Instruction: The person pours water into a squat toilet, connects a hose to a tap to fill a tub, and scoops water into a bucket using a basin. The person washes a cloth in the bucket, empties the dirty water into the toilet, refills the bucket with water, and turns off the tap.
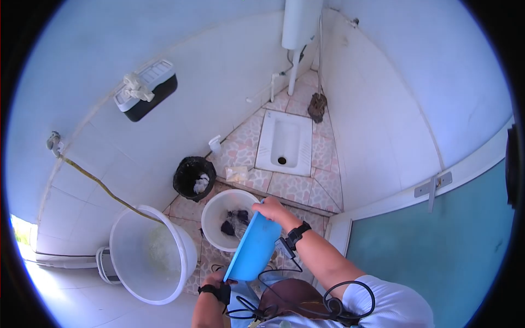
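Observation:
Both my hands hold a blue basin, tilted on its side over a white bucket. My right hand (270, 210) grips its upper rim, and my left hand (214, 280) is at its lower rim. The blue basin (254, 249) has its outer side toward me; its inside is hidden. Water appears to run from it into the white bucket (213, 216), where dark cloth (229, 227) lies. A large white tub (186, 246) stands at the left, with a yellowish hose (104, 188) running from a wall tap over its rim.
A black-lined bin (180, 177) holding white paper stands behind the bucket. Beyond a raised tiled step are a squat toilet (264, 136) and a mop (317, 107). A teal door (432, 246) is at the right. Dark cables hang near my body.

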Motion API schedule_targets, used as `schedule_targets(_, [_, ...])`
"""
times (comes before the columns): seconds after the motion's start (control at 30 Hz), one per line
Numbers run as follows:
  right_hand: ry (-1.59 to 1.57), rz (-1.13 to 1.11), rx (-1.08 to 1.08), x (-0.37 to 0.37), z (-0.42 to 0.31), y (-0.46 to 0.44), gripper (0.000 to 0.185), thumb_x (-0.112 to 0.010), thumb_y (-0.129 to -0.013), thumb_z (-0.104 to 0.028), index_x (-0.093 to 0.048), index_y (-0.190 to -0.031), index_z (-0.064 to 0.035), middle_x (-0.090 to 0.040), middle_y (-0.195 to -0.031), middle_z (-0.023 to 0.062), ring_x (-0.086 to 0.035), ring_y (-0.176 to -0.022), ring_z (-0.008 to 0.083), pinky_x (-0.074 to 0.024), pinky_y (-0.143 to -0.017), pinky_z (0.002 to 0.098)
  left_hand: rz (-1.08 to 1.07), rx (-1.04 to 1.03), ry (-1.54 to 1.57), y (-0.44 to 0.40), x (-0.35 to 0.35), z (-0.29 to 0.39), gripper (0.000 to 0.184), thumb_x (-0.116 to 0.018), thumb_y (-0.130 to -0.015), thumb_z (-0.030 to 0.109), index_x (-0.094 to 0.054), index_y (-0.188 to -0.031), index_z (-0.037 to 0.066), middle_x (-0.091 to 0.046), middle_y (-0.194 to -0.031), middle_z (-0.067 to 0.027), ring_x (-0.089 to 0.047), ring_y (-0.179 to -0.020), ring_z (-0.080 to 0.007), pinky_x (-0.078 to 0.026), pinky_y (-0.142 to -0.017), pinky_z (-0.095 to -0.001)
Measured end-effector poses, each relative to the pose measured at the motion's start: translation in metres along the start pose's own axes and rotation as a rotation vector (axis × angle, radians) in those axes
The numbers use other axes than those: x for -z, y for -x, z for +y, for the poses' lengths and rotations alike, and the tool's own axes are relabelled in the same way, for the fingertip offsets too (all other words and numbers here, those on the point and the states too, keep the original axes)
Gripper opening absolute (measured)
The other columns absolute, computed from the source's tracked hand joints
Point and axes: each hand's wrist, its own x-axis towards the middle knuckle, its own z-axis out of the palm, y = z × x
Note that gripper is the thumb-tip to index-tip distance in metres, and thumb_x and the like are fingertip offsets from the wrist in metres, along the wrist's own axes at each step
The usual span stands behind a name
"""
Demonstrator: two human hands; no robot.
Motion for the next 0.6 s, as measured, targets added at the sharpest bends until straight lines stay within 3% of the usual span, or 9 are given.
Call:
schedule_targets(0.1, [0.040, 0.016, 0.012, -0.010, -0.010, 0.000, 0.041, -0.059, -0.068, -0.036, -0.055, -0.054, 0.0023, -0.055, -0.052, 0.0133, -0.055, -0.045, 0.0229, -0.0435, -0.046, 0.0344, 0.016, -0.033, 0.030, 0.013, -0.005, 0.003, 0.015, -0.055, -0.082, 0.015, -0.062, -0.078, 0.002, -0.064, -0.072, -0.0114, -0.054, -0.050, -0.0119, -0.038, -0.043, -0.0204])
schedule_targets(0.2, [0.051, -0.006, -0.073, -0.011, -0.010, 0.004, 0.036, -0.057, -0.069, -0.033, -0.055, -0.055, 0.0006, -0.055, -0.053, 0.0119, -0.054, -0.046, 0.0206, -0.0424, -0.043, 0.0334, 0.147, 0.011, 0.124, -0.007, 0.014, -0.013, 0.021, -0.048, -0.085, 0.017, -0.060, -0.090, 0.000, -0.065, -0.076, -0.0150, -0.053, -0.049, -0.0141, -0.038, -0.041, -0.0210])
schedule_targets(0.3, [-0.046, 0.029, -0.052, -0.022, -0.009, 0.010, 0.029, -0.055, -0.070, -0.028, -0.056, -0.064, 0.0004, -0.056, -0.057, 0.0108, -0.053, -0.047, 0.0191, -0.0408, -0.041, 0.0330, 0.232, -0.095, 0.085, 0.011, 0.034, -0.016, 0.018, -0.051, -0.082, 0.012, -0.059, -0.091, -0.001, -0.063, -0.075, -0.0147, -0.054, -0.051, -0.0169, -0.039, -0.039, -0.0228])
schedule_targets(0.37, [-0.076, -0.006, -0.045, -0.031, -0.023, 0.017, 0.027, -0.055, -0.070, -0.026, -0.057, -0.068, 0.0007, -0.056, -0.060, 0.0105, -0.053, -0.048, 0.0187, -0.0407, -0.041, 0.0329, 0.509, -0.311, 0.288, 0.028, 0.048, -0.020, 0.023, -0.054, -0.075, 0.004, -0.054, -0.097, -0.005, -0.060, -0.079, -0.0150, -0.056, -0.055, -0.0199, -0.040, -0.040, -0.0255])
schedule_targets(0.4, [-0.121, -0.055, -0.046, -0.040, -0.030, 0.019, 0.025, -0.054, -0.071, -0.024, -0.057, -0.073, 0.0010, -0.056, -0.063, 0.0103, -0.053, -0.050, 0.0182, -0.0407, -0.041, 0.0327, 0.504, -0.315, 0.296, 0.043, 0.051, -0.020, 0.023, -0.054, -0.075, 0.004, -0.054, -0.097, -0.005, -0.060, -0.079, -0.0150, -0.056, -0.055, -0.0199, -0.040, -0.040, -0.0255])
schedule_targets(0.47, [-0.116, -0.089, -0.062, -0.066, -0.048, 0.015, 0.024, -0.053, -0.071, -0.022, -0.057, -0.077, 0.0012, -0.058, -0.067, 0.0106, -0.055, -0.053, 0.0186, -0.0422, -0.043, 0.0333, 0.751, -0.486, 0.447, 0.073, 0.067, -0.017, 0.041, -0.055, -0.067, 0.001, -0.047, -0.106, -0.007, -0.057, -0.089, -0.0157, -0.058, -0.067, -0.0234, -0.048, -0.055, -0.0296])
schedule_targets(0.5, [-0.124, -0.105, -0.025, -0.081, -0.060, 0.016, 0.024, -0.053, -0.070, -0.020, -0.057, -0.081, 0.0009, -0.057, -0.066, 0.0095, -0.054, -0.051, 0.0181, -0.0413, -0.041, 0.0321, 0.757, -0.478, 0.458, 0.075, 0.083, -0.024, 0.041, -0.055, -0.067, 0.001, -0.047, -0.106, -0.007, -0.057, -0.089, -0.0157, -0.058, -0.067, -0.0234, -0.048, -0.055, -0.0296])
schedule_targets(0.57, [-0.123, -0.150, -0.005, -0.117, -0.082, 0.013, 0.025, -0.054, -0.070, -0.019, -0.058, -0.085, 0.0006, -0.056, -0.066, 0.0084, -0.054, -0.049, 0.0175, -0.0404, -0.040, 0.0309, 0.925, -0.575, 0.471, 0.076, 0.124, -0.049, 0.049, -0.051, -0.063, -0.002, -0.041, -0.110, -0.008, -0.054, -0.098, -0.0183, -0.057, -0.081, -0.0257, -0.048, -0.069, -0.0340])
schedule_targets(0.6, [-0.048, -0.118, 0.016, -0.136, -0.094, 0.009, 0.027, -0.054, -0.070, -0.020, -0.057, -0.085, 0.0026, -0.058, -0.070, 0.0137, -0.057, -0.057, 0.0225, -0.0441, -0.047, 0.0343, 0.939, -0.543, 0.489, 0.084, 0.135, -0.059, 0.049, -0.051, -0.063, -0.002, -0.041, -0.110, -0.008, -0.054, -0.098, -0.0183, -0.057, -0.081, -0.0257, -0.048, -0.069, -0.0340])
